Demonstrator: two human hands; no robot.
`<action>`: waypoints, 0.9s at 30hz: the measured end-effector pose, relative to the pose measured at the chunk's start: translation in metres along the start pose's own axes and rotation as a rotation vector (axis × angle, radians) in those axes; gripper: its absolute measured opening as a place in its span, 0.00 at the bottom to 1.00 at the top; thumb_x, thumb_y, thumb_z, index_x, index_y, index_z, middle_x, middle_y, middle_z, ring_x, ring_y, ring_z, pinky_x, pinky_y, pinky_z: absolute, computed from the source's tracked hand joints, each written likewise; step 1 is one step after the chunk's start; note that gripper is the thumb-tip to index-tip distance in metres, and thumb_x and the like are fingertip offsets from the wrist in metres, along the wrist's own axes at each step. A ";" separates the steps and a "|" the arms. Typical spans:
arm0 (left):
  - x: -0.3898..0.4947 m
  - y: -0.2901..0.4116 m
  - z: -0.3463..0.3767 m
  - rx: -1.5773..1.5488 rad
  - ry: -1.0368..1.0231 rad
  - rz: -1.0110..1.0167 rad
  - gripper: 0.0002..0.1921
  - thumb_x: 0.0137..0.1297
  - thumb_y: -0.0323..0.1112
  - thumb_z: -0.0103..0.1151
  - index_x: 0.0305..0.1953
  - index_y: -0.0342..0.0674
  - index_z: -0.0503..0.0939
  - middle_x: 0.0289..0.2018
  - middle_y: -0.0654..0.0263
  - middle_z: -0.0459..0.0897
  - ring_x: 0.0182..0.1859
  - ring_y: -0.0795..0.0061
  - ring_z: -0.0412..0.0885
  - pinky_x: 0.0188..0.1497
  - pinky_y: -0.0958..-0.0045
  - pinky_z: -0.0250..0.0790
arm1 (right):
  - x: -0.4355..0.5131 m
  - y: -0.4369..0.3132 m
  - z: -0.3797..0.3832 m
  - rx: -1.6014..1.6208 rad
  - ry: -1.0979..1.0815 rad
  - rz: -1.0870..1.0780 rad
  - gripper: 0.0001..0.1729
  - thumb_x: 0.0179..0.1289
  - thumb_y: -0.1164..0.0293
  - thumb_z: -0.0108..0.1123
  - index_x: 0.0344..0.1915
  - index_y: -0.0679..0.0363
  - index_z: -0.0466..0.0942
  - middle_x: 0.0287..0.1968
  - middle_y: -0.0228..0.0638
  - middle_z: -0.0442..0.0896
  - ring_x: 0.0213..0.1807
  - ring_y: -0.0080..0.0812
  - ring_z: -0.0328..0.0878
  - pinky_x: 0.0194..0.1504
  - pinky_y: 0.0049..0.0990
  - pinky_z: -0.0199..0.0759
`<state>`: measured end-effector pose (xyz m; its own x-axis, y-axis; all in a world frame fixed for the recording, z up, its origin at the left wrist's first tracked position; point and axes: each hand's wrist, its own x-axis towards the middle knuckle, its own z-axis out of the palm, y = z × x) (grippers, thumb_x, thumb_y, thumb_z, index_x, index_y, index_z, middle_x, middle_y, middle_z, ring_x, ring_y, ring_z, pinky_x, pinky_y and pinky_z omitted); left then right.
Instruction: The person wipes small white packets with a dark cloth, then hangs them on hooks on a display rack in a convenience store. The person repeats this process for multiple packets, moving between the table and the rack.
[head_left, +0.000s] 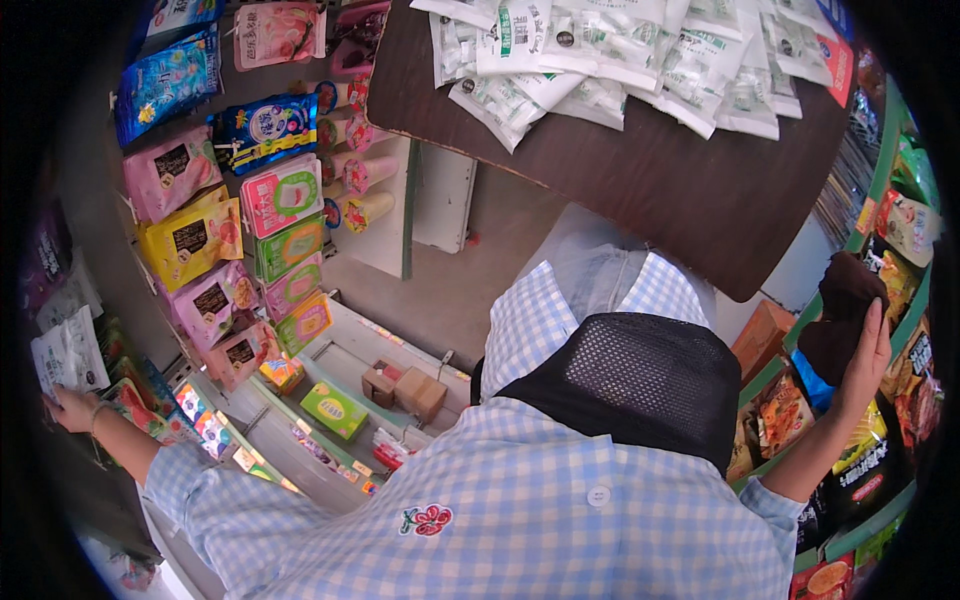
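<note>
Far out at the left, my left hand (75, 410) touches the lower edge of a white candy packet (71, 356) at the hanging display; its fingertips are partly hidden in the dark rim. On the right, my right hand (866, 360) is closed on a dark brown cloth (847, 300), with the fingers raised in front of the snack shelves. Many white packets of candy with green print (607, 45) lie piled on a dark wooden tabletop (675, 180) before me.
Hanging bags of sweets (210, 300) and jelly cups (364, 176) line the left. Below them, shelves hold a green box (334, 410) and small cardboard boxes (420, 394). Green-edged shelves with snack bags (780, 409) curve along the right, beside a reddish-brown box (761, 337).
</note>
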<state>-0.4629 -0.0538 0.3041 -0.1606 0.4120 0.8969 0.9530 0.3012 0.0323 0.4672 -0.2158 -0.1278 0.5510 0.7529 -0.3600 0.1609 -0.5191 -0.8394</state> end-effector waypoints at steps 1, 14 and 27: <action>0.006 -0.007 -0.003 -0.088 0.000 -0.011 0.22 0.60 0.30 0.63 0.56 0.34 0.77 0.53 0.56 0.79 0.48 0.66 0.79 0.51 0.67 0.73 | 0.005 0.008 -0.006 0.012 -0.021 0.056 0.23 0.73 0.65 0.49 0.61 0.67 0.71 0.59 0.37 0.75 0.61 0.28 0.71 0.64 0.26 0.59; -0.027 0.035 -0.006 -0.386 0.133 -0.364 0.16 0.62 0.38 0.60 0.49 0.38 0.83 0.48 0.64 0.82 0.47 0.64 0.79 0.48 0.58 0.73 | 0.017 -0.001 -0.003 -0.247 -0.006 -0.055 0.26 0.75 0.61 0.46 0.65 0.66 0.67 0.64 0.43 0.71 0.66 0.32 0.67 0.68 0.29 0.55; -0.072 0.074 0.002 -0.700 0.235 -0.274 0.16 0.65 0.27 0.60 0.54 0.35 0.80 0.50 0.64 0.82 0.48 0.81 0.77 0.55 0.78 0.67 | 0.000 -0.109 0.029 -0.437 0.110 -0.349 0.28 0.71 0.60 0.53 0.55 0.76 0.72 0.57 0.62 0.74 0.59 0.51 0.72 0.63 0.36 0.61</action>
<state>-0.3809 -0.0595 0.2410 -0.4292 0.1857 0.8839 0.8397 -0.2783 0.4663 0.4262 -0.1475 -0.0480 0.4826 0.8754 -0.0272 0.6599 -0.3839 -0.6458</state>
